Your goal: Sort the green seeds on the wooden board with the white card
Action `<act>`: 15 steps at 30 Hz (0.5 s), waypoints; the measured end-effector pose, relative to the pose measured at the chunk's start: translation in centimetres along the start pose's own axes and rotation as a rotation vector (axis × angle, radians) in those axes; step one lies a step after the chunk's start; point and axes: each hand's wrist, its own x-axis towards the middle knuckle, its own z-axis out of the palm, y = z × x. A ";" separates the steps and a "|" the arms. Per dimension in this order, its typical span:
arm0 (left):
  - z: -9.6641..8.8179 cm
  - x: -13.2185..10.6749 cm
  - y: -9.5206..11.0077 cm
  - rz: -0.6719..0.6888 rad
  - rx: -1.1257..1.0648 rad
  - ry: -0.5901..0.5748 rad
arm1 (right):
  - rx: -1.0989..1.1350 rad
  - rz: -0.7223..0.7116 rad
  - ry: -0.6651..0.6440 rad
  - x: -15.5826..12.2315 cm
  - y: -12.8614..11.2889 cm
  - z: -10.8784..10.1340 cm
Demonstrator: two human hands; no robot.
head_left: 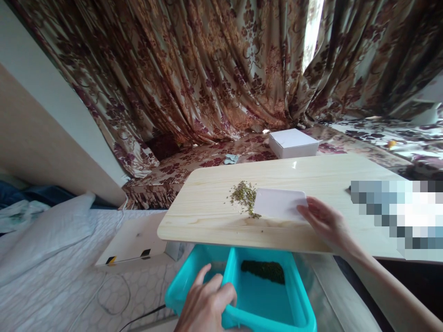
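My right hand [327, 224] pinches the right edge of a white flat scraper card [279, 204] lying on a pale wooden table top [214, 216]. The card's left edge touches a small pile of green beans [244, 194]. Below the table's front edge my left hand [207, 302] grips the near rim and centre divider of a turquoise two-compartment tray [297, 295]. More green beans [263, 271] lie at the far end of the tray's right compartment.
A white box [293, 143] sits on the floral cloth behind the table, under heavy patterned curtains [214, 69]. A white pillow [44, 230] and a quilted bed lie at left, with a thin white board [133, 240] and a dark cable [145, 316].
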 end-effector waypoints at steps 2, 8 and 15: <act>-0.1 0.1 0.1 -0.006 -0.012 0.006 | 0.006 0.002 0.014 -0.1 0.1 -0.3; 0.2 -0.1 0.4 -0.027 0.006 0.031 | 0.008 0.025 -0.005 -0.3 0.0 -0.8; 0.5 -0.2 0.8 -0.070 0.016 0.048 | 0.026 0.059 0.011 -0.5 0.0 -0.6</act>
